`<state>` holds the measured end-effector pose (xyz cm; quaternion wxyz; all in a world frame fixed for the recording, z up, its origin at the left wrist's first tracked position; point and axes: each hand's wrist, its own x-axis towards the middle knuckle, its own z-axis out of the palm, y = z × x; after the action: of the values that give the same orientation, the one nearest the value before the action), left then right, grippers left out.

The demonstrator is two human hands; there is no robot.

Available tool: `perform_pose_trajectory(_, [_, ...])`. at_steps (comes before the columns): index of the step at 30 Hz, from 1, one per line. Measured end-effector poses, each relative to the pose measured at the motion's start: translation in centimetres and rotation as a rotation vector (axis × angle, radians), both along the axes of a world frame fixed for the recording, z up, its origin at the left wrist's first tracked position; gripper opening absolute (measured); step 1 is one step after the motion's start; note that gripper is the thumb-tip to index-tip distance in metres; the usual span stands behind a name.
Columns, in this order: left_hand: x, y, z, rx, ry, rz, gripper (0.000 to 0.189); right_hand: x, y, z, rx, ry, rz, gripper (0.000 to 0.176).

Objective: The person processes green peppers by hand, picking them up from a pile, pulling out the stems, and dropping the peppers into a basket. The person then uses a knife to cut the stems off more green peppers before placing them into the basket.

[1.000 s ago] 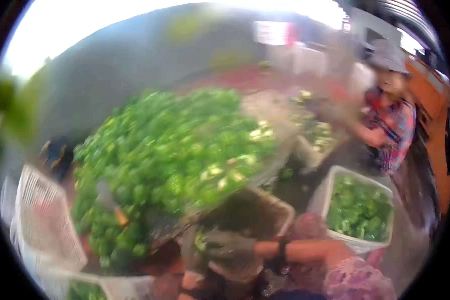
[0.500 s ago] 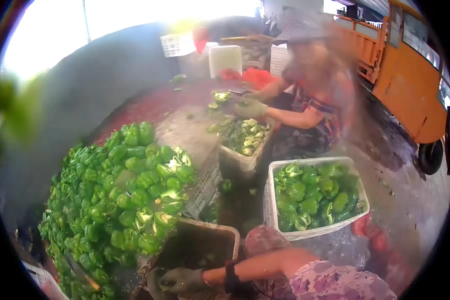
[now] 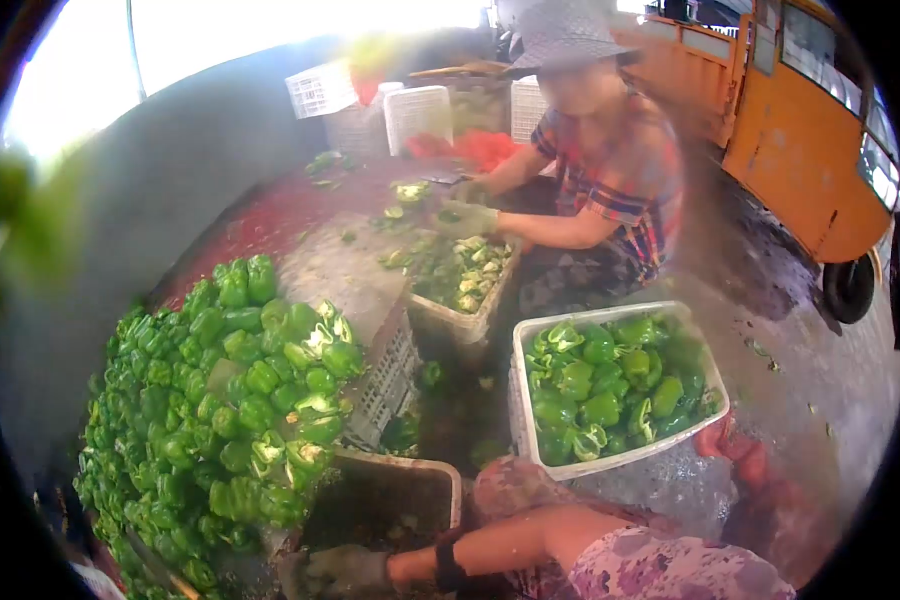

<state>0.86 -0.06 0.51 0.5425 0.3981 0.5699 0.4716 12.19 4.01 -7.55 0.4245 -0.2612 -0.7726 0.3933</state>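
Observation:
At the bottom, my right hand (image 3: 348, 570), in a grey-green glove, reaches in from the right beside the dark-bottomed crate (image 3: 458, 490). Its fingers look curled; what they hold is hidden. Against its fingertips is my left hand (image 3: 294, 573), also gloved, a blurred shape partly cut off by the frame edge. A large heap of green peppers (image 3: 205, 400) rises just left of both hands, with some cut pieces on its right side. A knife (image 3: 160, 567) lies on the lower left of the heap.
A white crate (image 3: 522, 400) of green peppers stands right of centre. Across from me a co-worker (image 3: 610, 190) in a brimmed hat works over a crate (image 3: 480, 318) of pepper pieces. An orange vehicle (image 3: 800, 150) stands at the right; white crates (image 3: 418, 115) stand behind.
The whole view has shifted, so the scene sits further left. Both my hands remain together at the bottom, slightly lower in the frame. The co-worker's face and hat look sharper.

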Motion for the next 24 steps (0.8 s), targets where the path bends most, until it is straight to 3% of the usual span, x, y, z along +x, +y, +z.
perform_pose_trajectory(3, [-2.3, 1.2, -4.0, 0.040, -0.304, 0.014, 0.039, -1.4, 0.7, -1.6, 0.224, -0.182, -0.148, 0.022])
perform_pose_trajectory(6, [-2.0, 2.1, -3.4, -0.076, -0.465, 0.050, 0.041, -5.7, 2.2, -10.5, -0.260, 0.180, 0.036, 0.025])
perform_pose_trajectory(7, [-3.0, 2.5, -5.2, -0.063, -0.573, 0.080, 0.041, -5.6, 2.3, -10.3, -0.116, 0.157, 0.025, 0.024])
perform_pose_trajectory(9, [-3.5, 2.3, -6.2, -0.063, -0.484, 0.074, 0.041, -4.9, 2.4, -9.7, 0.168, 0.108, 0.005, 0.023])
perform_pose_trajectory(12, [-2.4, 1.7, -5.5, -0.050, -0.384, 0.057, 0.040, 0.4, 1.9, -0.5, -0.226, -0.318, 0.287, 0.022])
perform_pose_trajectory(13, [-2.3, 1.6, -5.4, -0.047, -0.368, 0.055, 0.040, -2.7, 1.9, -8.9, -0.149, 0.151, 0.214, 0.024])
perform_pose_trajectory(15, [-2.1, 1.6, -5.4, -0.038, -0.337, 0.047, 0.039, -4.6, 3.4, -14.3, -0.145, 0.166, 0.311, 0.025])
perform_pose_trajectory(16, [-2.2, 1.5, -5.4, -0.035, -0.326, 0.048, 0.039, -4.7, 3.6, -14.5, -0.143, 0.172, 0.361, 0.025])
perform_pose_trajectory(20, [-2.5, 1.3, -5.9, -0.009, -0.279, 0.040, 0.038, -4.8, 1.7, -11.9, -0.427, 0.199, 0.208, 0.022])
perform_pose_trajectory(24, [-3.3, 1.3, -6.8, 0.043, -0.158, -0.001, 0.036, -2.5, 0.5, -6.7, -0.375, 0.074, 0.096, 0.022])
